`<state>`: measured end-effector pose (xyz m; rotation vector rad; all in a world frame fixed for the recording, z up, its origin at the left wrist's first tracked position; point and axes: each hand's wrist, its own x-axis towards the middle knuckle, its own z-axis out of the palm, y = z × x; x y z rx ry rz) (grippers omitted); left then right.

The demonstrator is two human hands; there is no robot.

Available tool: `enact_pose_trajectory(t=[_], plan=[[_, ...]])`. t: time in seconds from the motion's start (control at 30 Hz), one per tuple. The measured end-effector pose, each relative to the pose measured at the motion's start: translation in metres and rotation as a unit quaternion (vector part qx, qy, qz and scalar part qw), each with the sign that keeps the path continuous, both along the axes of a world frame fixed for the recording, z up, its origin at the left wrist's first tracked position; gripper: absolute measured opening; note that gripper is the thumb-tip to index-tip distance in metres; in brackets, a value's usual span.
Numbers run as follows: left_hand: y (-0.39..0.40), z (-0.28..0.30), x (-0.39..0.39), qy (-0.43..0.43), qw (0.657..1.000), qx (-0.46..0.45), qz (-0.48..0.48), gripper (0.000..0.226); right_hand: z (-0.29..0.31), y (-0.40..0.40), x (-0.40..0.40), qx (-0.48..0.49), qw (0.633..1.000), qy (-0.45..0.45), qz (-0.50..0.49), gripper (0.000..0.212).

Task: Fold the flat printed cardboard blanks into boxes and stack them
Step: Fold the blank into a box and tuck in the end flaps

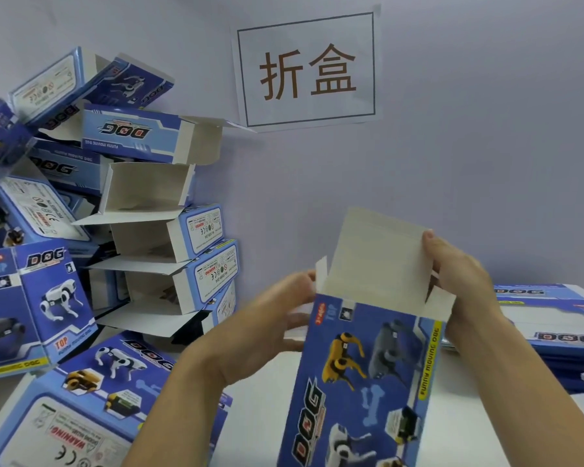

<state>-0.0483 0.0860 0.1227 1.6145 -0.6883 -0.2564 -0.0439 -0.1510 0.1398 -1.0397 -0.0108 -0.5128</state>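
**Mid-fold on another robot dog box**

So our right hand (459, 281) was pinching the far right corner of the tall white lid flap (381, 261), thumb on the side facing us and the other fingers curled behind the card. That flap stood straight up from the open top of the blue printed cardboard box (368, 382) we were holding upright over the white table (267, 416), with the yellow, grey and white robot dogs and the "DOG" logo facing us. A small white side tab (440, 303) stuck out just under that hand, and another one (321, 274) poked up at the left corner.

Our left hand (270, 318) was on the box's left side near the top. The fingers disappeared behind the card and were blurry, so we honestly couldn't tell whether they were gripping it or just steadying it.

Off to the left was the heap of already folded blue boxes (155, 210), stacked pretty crookedly against the pale wall (469, 146), most with lids still open and the white insides showing. A couple more lay on the table near our left forearm. To the right, behind our right arm, sat the low stack of flat blue blanks (550, 335). Up on the wall was a white paper sign (307, 69) with two brown Chinese characters in a dark frame.
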Motion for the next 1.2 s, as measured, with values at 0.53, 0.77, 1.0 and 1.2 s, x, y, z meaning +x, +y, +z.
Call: enact_pose_trajectory(t=[0.53, 0.77, 1.0, 1.2], plan=[[-0.026, -0.042, 0.029, -0.014, 0.925, -0.256, 0.28, 0.065, -0.089, 0.053, 0.033, -0.072, 0.966, 0.062, 0.242, 0.061], [-0.03, -0.051, 0.03, -0.052, 0.887, -0.238, 0.392, 0.055, -0.098, 0.065, 0.027, -0.134, 0.953, -0.003, 0.271, 0.051], [-0.032, -0.053, 0.029, -0.027, 0.92, -0.251, 0.299, 0.055, -0.092, 0.059, 0.032, -0.216, 0.963, -0.035, 0.159, 0.062], [-0.034, -0.06, 0.029, -0.022, 0.982, -0.092, 0.162, 0.07, -0.085, 0.034, 0.039, -0.066, 0.984, 0.008, 0.163, 0.066]])
